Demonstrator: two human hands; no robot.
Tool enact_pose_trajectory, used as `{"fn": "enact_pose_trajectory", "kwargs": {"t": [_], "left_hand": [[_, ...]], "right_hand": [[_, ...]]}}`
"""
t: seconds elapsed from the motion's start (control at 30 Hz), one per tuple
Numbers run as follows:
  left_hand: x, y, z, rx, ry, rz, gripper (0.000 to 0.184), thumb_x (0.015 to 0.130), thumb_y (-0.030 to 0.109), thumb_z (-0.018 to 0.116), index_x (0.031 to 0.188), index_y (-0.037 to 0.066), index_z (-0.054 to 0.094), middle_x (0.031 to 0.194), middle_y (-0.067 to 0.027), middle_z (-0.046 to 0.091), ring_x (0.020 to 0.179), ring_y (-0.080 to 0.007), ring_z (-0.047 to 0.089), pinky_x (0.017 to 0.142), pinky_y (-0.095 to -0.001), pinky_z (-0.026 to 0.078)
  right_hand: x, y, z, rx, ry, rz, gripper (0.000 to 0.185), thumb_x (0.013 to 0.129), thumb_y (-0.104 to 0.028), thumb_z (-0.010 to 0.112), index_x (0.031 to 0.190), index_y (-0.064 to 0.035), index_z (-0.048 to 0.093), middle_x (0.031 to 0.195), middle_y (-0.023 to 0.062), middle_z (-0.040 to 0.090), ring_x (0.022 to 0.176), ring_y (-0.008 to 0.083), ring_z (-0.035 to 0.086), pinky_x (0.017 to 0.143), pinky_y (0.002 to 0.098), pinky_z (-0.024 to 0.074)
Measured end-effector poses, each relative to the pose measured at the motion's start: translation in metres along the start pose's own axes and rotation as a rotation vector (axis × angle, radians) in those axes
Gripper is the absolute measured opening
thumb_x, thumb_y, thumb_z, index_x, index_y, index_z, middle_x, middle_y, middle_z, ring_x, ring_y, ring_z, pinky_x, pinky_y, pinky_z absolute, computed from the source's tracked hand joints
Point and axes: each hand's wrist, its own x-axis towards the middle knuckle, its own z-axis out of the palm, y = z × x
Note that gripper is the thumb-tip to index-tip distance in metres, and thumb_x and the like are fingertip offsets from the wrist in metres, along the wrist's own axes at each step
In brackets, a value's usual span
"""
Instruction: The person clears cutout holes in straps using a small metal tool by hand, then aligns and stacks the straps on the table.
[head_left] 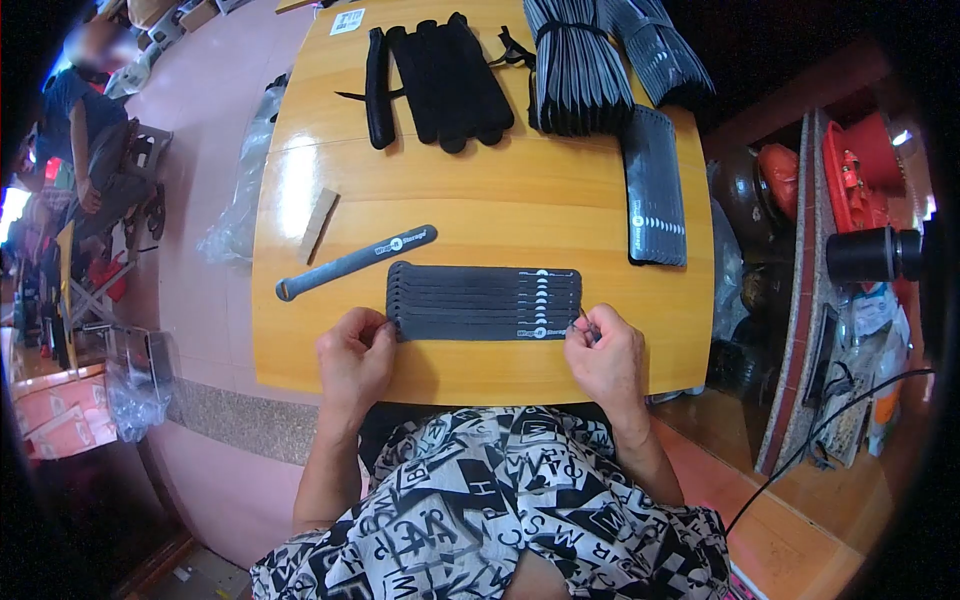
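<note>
A row of overlapping dark grey straps (470, 300) with white printing lies flat near the table's front edge. My left hand (357, 358) is closed at the row's lower left corner, thumb and fingers pinching the end of the nearest strap. At the lower right corner my right hand (607, 352) is closed too, its fingertips on the same strap's other end. One loose grey strap (355, 263), with a slot at its left end, lies slanted behind the row. Further left is a small flat wooden strip (319, 225).
Black strap pieces (450, 85) lie at the table's (480, 200) back. Bound strap bundles (578, 70) stand at the back right, above a fanned stack (655, 190). A seated person (90, 150) is at the far left. Shelves with a red container (865, 150) are on the right.
</note>
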Motion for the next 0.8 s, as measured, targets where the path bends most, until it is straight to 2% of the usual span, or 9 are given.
{"fn": "enact_pose_trajectory", "kwargs": {"t": [0.1,0.23,0.37,0.4,0.47,0.5,0.63,0.73,0.8], "left_hand": [[0.002,-0.002,0.001,0.025,-0.002,0.017,0.008,0.074,0.006,0.061,0.075,-0.002,0.06,0.059,-0.0105,0.059,0.053,-0.0151,0.056,0.053,-0.0277,0.045],[0.007,0.006,-0.007,0.113,-0.103,0.025,0.009,0.074,0.007,0.062,0.077,-0.001,0.061,0.06,-0.0122,0.059,0.055,-0.0191,0.057,0.055,-0.0292,0.046],[0.007,0.001,-0.02,0.018,-0.111,0.065,0.009,0.075,0.006,0.062,0.081,-0.001,0.061,0.063,-0.013,0.059,0.057,-0.0218,0.058,0.057,-0.0309,0.046],[0.008,-0.003,-0.021,-0.023,-0.099,0.087,0.01,0.075,0.005,0.062,0.082,-0.001,0.061,0.064,-0.0131,0.058,0.058,-0.0224,0.057,0.057,-0.0315,0.046],[0.011,-0.018,-0.027,0.026,0.201,0.218,0.013,0.074,0.003,0.062,0.087,0.0,0.06,0.072,-0.0142,0.058,0.062,-0.0249,0.057,0.058,-0.0333,0.046],[0.012,-0.024,-0.033,0.049,0.349,0.28,0.015,0.074,0.001,0.062,0.089,0.0,0.06,0.076,-0.0147,0.057,0.064,-0.0262,0.057,0.058,-0.0342,0.046],[0.027,-0.04,-0.059,0.26,0.45,0.323,0.026,0.07,0.0,0.064,0.096,0.001,0.059,0.092,-0.018,0.053,0.077,-0.0317,0.055,0.065,-0.0371,0.045],[0.034,-0.043,-0.065,0.262,0.461,0.359,0.027,0.07,0.001,0.064,0.096,0.002,0.059,0.091,-0.0182,0.053,0.083,-0.0327,0.054,0.071,-0.0392,0.044],[0.038,-0.047,-0.066,0.341,0.445,0.364,0.026,0.069,0.002,0.065,0.095,0.002,0.059,0.09,-0.0181,0.053,0.086,-0.033,0.052,0.074,-0.0399,0.043]], "right_hand": [[0.0,-0.002,-0.001,-0.042,-0.01,0.025,0.011,0.07,-0.008,0.061,0.07,-0.0019,0.053,0.062,0.0152,0.058,0.057,0.0301,0.059,0.054,0.0381,0.0457],[0.001,0.001,0.004,-0.132,0.067,-0.075,0.012,0.069,-0.01,0.061,0.075,-0.0034,0.053,0.062,0.0144,0.058,0.058,0.031,0.058,0.055,0.0402,0.0459],[0.002,-0.005,-0.001,-0.163,0.005,0.026,0.016,0.069,-0.01,0.061,0.08,-0.0035,0.053,0.061,0.0128,0.056,0.056,0.0306,0.057,0.054,0.0405,0.0453],[0.002,-0.001,0.0,-0.102,-0.006,0.014,0.014,0.07,-0.008,0.061,0.079,-0.0029,0.052,0.058,0.0084,0.052,0.054,0.0227,0.052,0.051,0.0349,0.0418],[0.002,0.007,-0.001,0.016,-0.023,0.001,0.012,0.072,-0.002,0.061,0.078,-0.0017,0.05,0.054,-0.0003,0.045,0.048,0.0067,0.043,0.045,0.0238,0.0347],[0.001,0.009,-0.005,0.188,-0.098,0.026,0.01,0.076,0.0,0.06,0.077,-0.0017,0.05,0.058,-0.0045,0.044,0.053,0.0021,0.04,0.046,0.0197,0.0317],[-0.001,0.017,-0.018,0.287,-0.138,-0.002,0.009,0.079,-0.004,0.061,0.082,0.0016,0.054,0.067,-0.0012,0.055,0.061,0.0054,0.049,0.054,0.0231,0.0409],[-0.008,-0.006,-0.024,0.263,-0.153,-0.092,0.009,0.079,-0.005,0.061,0.082,0.0025,0.057,0.07,-0.0004,0.056,0.064,0.0054,0.049,0.057,0.0225,0.0417],[-0.005,-0.021,-0.018,0.221,-0.133,-0.27,0.01,0.077,-0.005,0.062,0.084,0.0015,0.059,0.073,0.0082,0.061,0.065,0.0153,0.056,0.059,0.0266,0.0447]]}}
